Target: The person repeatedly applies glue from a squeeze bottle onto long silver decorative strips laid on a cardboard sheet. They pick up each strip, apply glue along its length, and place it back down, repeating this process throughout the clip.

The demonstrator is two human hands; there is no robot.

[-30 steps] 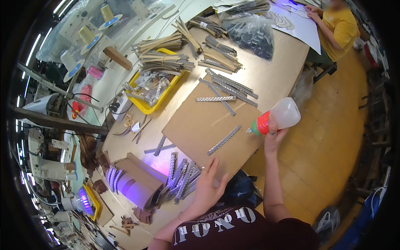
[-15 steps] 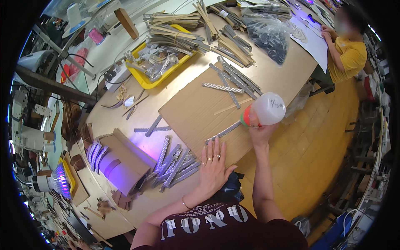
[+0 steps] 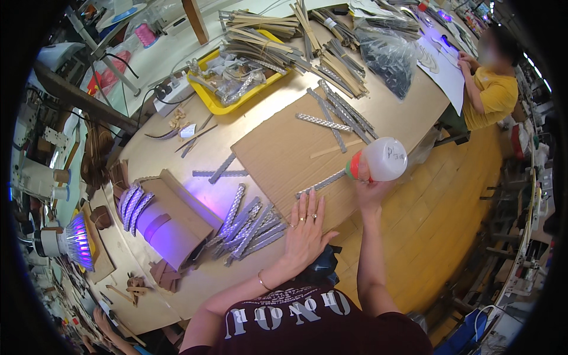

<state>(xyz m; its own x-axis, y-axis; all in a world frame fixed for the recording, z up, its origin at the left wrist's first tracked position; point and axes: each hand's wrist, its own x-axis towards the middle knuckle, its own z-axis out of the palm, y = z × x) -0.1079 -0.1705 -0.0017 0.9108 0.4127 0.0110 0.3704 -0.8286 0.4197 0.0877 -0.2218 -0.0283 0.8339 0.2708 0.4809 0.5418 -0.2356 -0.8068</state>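
My right hand grips a translucent white squeeze bottle with a red and green neck. The bottle is tipped over, its neck end at the right end of a grey braided strip. My left hand lies flat with fingers stretched out, fingertips touching the strip's left end. Beneath the strip is a brown cardboard sheet. More braided strips lie across the sheet's far right corner. Left of my left hand there is a loose pile of silvery and grey strips.
A curved cardboard form carrying several braided strips stands at left, near a glowing purple lamp. Farther back are a yellow tray of scraps, strip bundles and a plastic bag. A person in yellow sits at far right.
The whole view has shifted slightly. My right hand still holds the tipped bottle at the strip's right end, and my left hand stays flat at the other end.
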